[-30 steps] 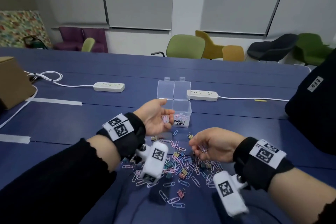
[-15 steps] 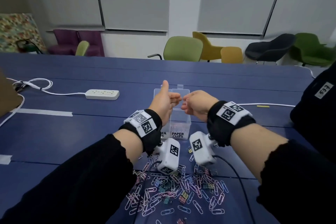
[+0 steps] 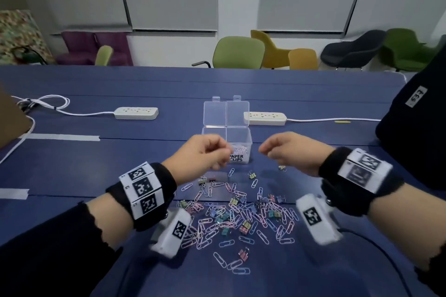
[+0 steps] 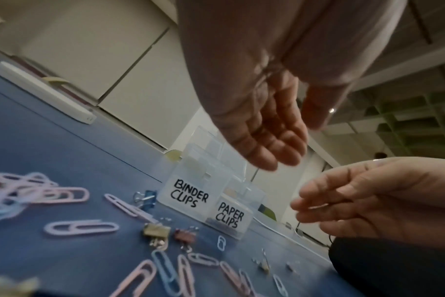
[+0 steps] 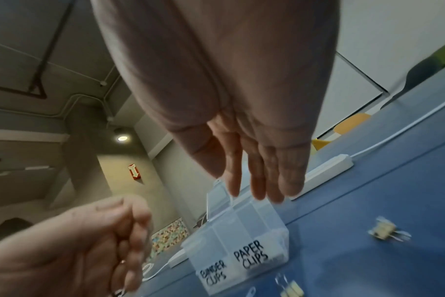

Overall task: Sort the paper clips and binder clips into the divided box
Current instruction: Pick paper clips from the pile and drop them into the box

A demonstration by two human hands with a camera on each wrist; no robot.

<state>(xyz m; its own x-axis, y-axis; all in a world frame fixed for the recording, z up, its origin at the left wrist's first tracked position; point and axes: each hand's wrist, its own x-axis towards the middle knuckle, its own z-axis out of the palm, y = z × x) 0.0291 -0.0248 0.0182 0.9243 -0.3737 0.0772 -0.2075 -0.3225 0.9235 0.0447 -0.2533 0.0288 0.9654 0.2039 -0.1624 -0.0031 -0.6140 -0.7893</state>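
The clear divided box [image 3: 239, 132] stands lid-open mid-table, its front labelled BINDER CLIPS [image 4: 189, 196] and PAPER CLIPS [image 5: 252, 258]. Pale paper clips [image 3: 239, 150] lie in its right compartment. A loose pile of pastel paper clips and binder clips [image 3: 236, 214] is spread in front of it. My left hand [image 3: 223, 155] hovers just left of the box front, fingers relaxed and palm empty [image 4: 267, 140]. My right hand [image 3: 268, 150] hovers just right of the box, fingers straight and empty [image 5: 257, 176]. A yellow binder clip [image 4: 156, 231] lies near the box.
Two white power strips [image 3: 136, 113] [image 3: 265, 118] lie behind the box, their cables running to the sides. A cardboard box [image 3: 12, 123] is at the left edge. A person in black [image 3: 415, 142] is at the right. Tape strips [image 3: 62, 137] mark the table.
A second ago my left palm held paper clips and my right picked at the pile. Both hands then met over the box; now they have drawn back apart, empty.
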